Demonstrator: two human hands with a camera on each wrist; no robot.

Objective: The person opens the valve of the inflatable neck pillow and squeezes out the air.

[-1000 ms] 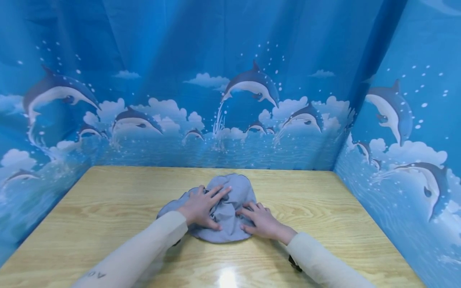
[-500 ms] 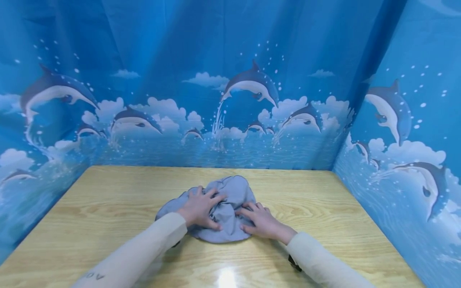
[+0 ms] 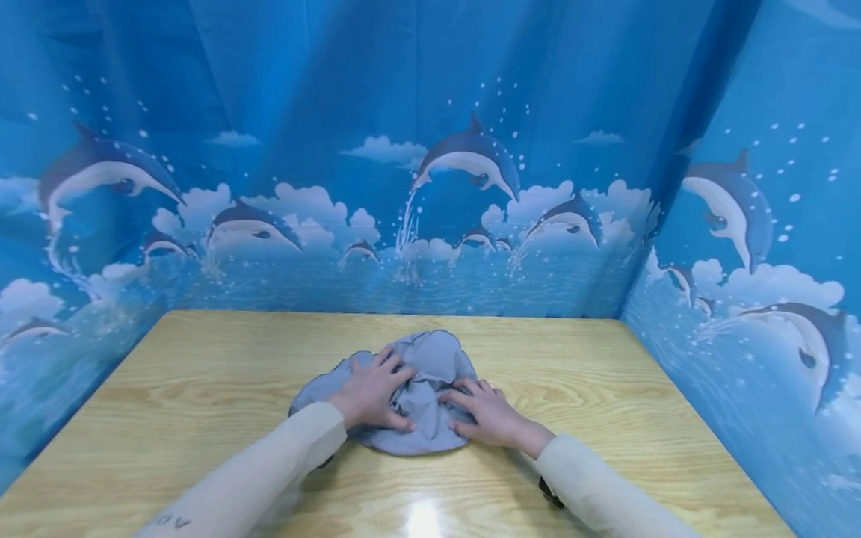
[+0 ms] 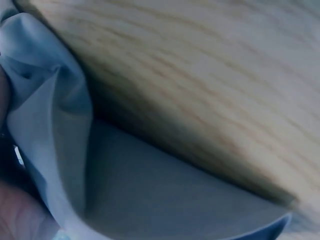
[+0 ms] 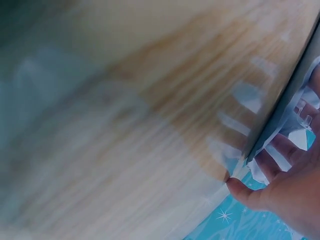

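Note:
A crumpled grey fabric piece [image 3: 430, 426] with rounded, dark-trimmed edges lies in folds at the middle of the table. Its exact kind is hard to tell. My left hand [image 3: 372, 396] rests on its left part, fingers spread and thumb apart. A fold of the fabric [image 4: 145, 185] stands up close to that palm in the left wrist view. On the right side, my right hand [image 3: 492, 415] holds the fabric with bent fingers and thumb. The right wrist view shows this hand [image 5: 290, 185] at the fabric's edge, some of the fingers partly hidden.
The pale wood-grain table [image 3: 605, 418] carries the fabric. A blue curtain [image 3: 323, 276] printed with dolphins hangs behind it and down both sides. Near the front, a bright glare spot [image 3: 424, 515] shows on the tabletop.
My left fingers have drawn in a little towards the palm, and the fabric's far edge has sunk slightly nearer. My right hand stays in the same place.

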